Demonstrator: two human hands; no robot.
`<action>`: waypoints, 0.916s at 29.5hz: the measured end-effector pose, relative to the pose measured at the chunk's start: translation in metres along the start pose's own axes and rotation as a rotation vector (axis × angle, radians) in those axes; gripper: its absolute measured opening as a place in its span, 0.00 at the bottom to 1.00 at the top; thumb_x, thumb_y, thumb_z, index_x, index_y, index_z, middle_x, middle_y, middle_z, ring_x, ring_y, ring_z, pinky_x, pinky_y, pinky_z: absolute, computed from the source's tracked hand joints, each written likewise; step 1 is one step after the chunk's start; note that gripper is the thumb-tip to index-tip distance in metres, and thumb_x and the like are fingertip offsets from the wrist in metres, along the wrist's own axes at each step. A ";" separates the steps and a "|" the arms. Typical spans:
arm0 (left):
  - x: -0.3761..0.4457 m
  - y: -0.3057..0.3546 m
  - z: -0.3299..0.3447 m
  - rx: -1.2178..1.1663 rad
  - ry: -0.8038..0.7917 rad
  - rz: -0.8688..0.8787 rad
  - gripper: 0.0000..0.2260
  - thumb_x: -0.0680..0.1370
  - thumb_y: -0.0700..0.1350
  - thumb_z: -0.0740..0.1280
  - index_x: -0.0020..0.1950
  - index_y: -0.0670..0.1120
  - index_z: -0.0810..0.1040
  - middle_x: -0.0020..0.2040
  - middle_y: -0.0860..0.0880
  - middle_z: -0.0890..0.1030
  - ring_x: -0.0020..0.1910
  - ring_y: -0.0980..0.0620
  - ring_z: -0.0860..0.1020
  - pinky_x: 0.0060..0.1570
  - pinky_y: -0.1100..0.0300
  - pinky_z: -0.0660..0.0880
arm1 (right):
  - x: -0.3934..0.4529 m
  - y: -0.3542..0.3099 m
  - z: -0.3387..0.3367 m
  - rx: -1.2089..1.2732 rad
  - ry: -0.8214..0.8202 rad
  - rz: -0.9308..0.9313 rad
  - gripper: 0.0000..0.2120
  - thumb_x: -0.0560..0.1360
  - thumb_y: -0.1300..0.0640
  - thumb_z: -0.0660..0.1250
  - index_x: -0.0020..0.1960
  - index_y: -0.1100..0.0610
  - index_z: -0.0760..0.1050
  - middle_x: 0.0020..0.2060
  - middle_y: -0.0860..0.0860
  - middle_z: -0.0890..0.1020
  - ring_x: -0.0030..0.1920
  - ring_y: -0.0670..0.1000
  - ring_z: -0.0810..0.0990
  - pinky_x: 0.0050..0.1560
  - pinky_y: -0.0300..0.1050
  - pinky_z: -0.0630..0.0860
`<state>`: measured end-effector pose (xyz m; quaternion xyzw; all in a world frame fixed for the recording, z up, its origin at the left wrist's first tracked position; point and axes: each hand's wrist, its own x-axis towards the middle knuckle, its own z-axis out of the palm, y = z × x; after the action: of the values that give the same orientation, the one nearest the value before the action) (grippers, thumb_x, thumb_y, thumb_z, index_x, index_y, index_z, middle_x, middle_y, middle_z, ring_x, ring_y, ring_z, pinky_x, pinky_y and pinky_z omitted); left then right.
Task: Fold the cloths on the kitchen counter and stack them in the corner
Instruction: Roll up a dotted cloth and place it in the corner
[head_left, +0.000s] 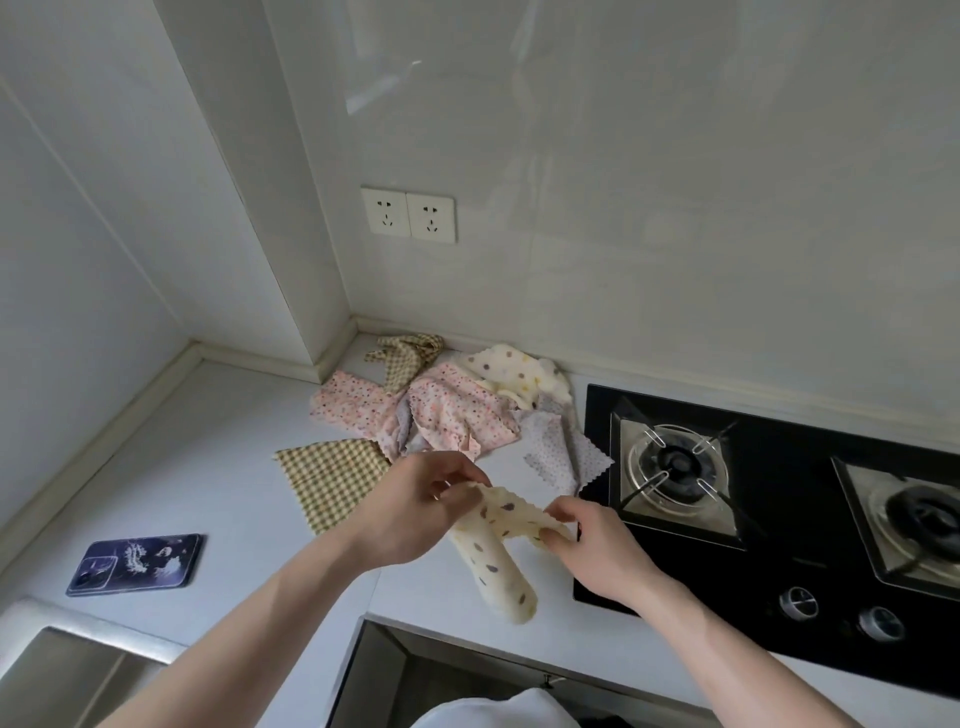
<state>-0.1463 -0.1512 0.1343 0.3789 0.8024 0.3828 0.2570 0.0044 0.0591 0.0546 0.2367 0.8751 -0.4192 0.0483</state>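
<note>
The cloths (447, 410) look soft and matt, with zigzag edges; the counter (218, 467) is smooth and white; the stove top (779, 561) is shiny black glass; its knobs (798, 603) are shiny metal; the wall tiles (675, 208) are glossy.

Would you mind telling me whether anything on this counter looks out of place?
A pale grey dotted cloth has a corner lying over the edge of the black gas hob, beside a burner. A phone also lies on the counter.

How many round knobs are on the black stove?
2. Both round silver metal knobs sit at the near edge of the black glass stove: one nearer the right hand, the other just right of it. More may lie outside the picture.
</note>
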 end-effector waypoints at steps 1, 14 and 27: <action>-0.001 -0.003 -0.002 0.055 0.012 0.006 0.07 0.81 0.46 0.67 0.54 0.54 0.84 0.48 0.60 0.85 0.48 0.61 0.82 0.49 0.62 0.79 | -0.003 0.001 -0.002 0.014 0.000 0.007 0.03 0.79 0.52 0.68 0.48 0.45 0.79 0.45 0.40 0.84 0.46 0.41 0.82 0.50 0.44 0.78; -0.013 -0.055 0.013 0.309 0.006 -0.043 0.06 0.83 0.48 0.65 0.57 0.56 0.80 0.48 0.63 0.81 0.44 0.65 0.78 0.42 0.73 0.70 | -0.034 0.041 -0.017 0.015 -0.065 0.087 0.02 0.78 0.47 0.68 0.48 0.42 0.80 0.46 0.43 0.82 0.43 0.43 0.82 0.45 0.42 0.77; 0.049 -0.106 0.071 0.300 0.157 -0.223 0.07 0.82 0.45 0.66 0.57 0.49 0.83 0.55 0.52 0.84 0.53 0.50 0.82 0.49 0.59 0.74 | 0.013 0.057 -0.007 -0.151 0.181 0.187 0.06 0.78 0.54 0.70 0.49 0.47 0.86 0.41 0.41 0.87 0.44 0.41 0.83 0.40 0.36 0.75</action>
<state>-0.1686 -0.1267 0.0021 0.2905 0.9051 0.2563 0.1752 0.0193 0.0999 0.0143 0.3496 0.8791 -0.3228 0.0257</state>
